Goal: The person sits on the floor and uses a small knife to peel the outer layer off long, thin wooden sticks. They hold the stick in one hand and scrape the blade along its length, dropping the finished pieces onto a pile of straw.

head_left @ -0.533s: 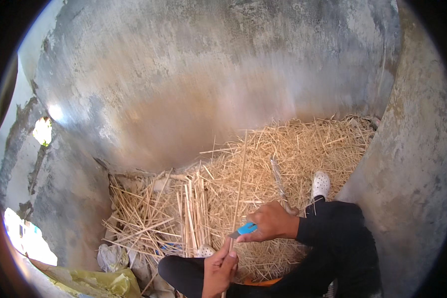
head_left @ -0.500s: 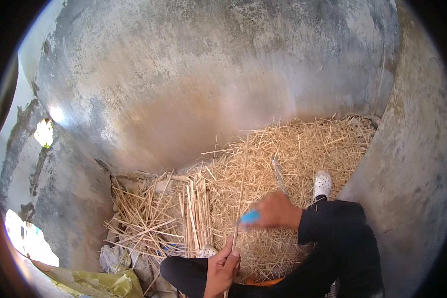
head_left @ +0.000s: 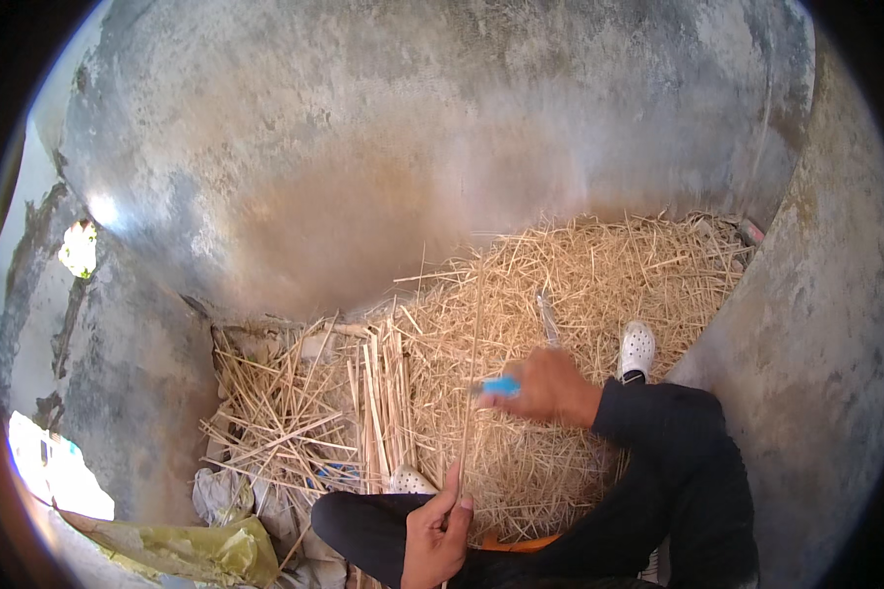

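Note:
My left hand (head_left: 437, 540) grips a long thin straw-coloured stick (head_left: 474, 334) near its lower end, with a finger and the thumb pointing up along it. The stick stands nearly upright in the view, and its blurred upper part reaches over the straw. Higher up, my right hand (head_left: 550, 390) is closed around a small blue tool (head_left: 501, 386). The tool's tip is at the stick; motion blur hides its exact kind and whether it touches.
Loose straw or shavings (head_left: 599, 275) cover the floor. Left of them lie a row of sticks (head_left: 381, 393) and a scattered stick pile (head_left: 275, 402). A shiny narrow object (head_left: 547, 319) lies behind my right hand. A concrete wall (head_left: 413, 128) curves around; yellowish sheeting (head_left: 206, 555) sits lower left.
My right hand with the blue tool has moved up along the stick, away from my left hand. My left hand keeps its grip, slightly lower. The view has shifted a little.

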